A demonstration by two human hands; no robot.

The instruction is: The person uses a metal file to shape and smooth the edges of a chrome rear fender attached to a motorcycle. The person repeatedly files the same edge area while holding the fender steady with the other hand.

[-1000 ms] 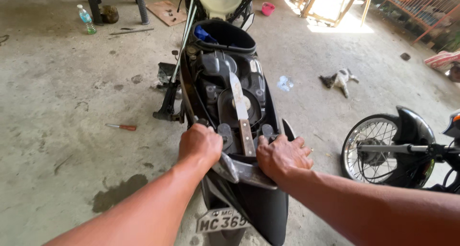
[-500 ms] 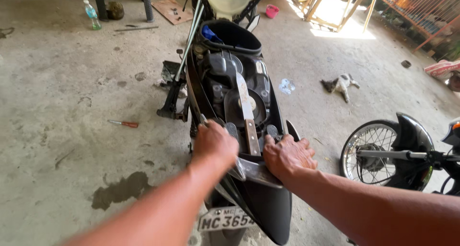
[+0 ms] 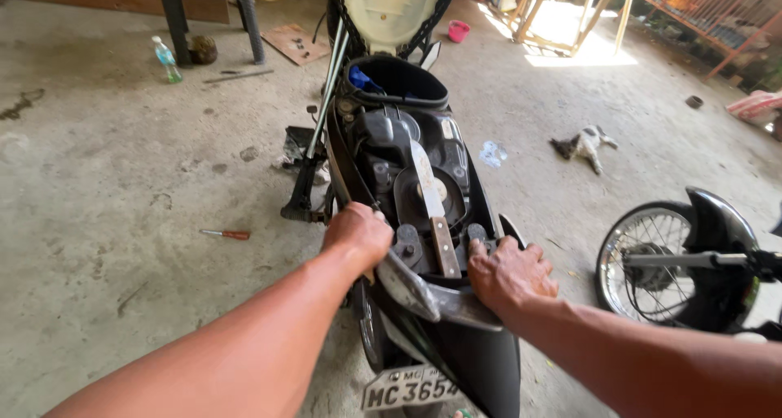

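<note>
From my remote seat I start at the left: a red-handled screwdriver [image 3: 226,235] lies on the concrete floor [image 3: 106,182], in the same spot relative to the scooter as a second ago, though the view has tipped up a little, so more of the far end of the yard shows now. Further back stand a plastic bottle [image 3: 166,59] and the legs of a grey stool [image 3: 210,11].

My left hand [image 3: 357,235] is curled over the left edge of the scooter's rear body panel [image 3: 440,300], fingers closed around the rim beside the open under-seat compartment [image 3: 423,182]. A second ago it sat slightly lower on the tail; it has crept forward along the edge. The seat [image 3: 395,6] stands raised at the far end.

In the middle, a large knife [image 3: 432,214] with a wooden handle lies lengthways in the compartment, blade pointing away from me, handle between my two hands. It has not shifted.

My right hand [image 3: 509,275] lies on the right side of the tail panel, fingers spread and pressing down on the edge, much as before; I cannot tell whether the fingertips hook under it.

To the right, a cat [image 3: 582,145] lies on the floor, unmoved, and the front wheel of a second motorcycle [image 3: 660,259] stands at the edge of view.
</note>
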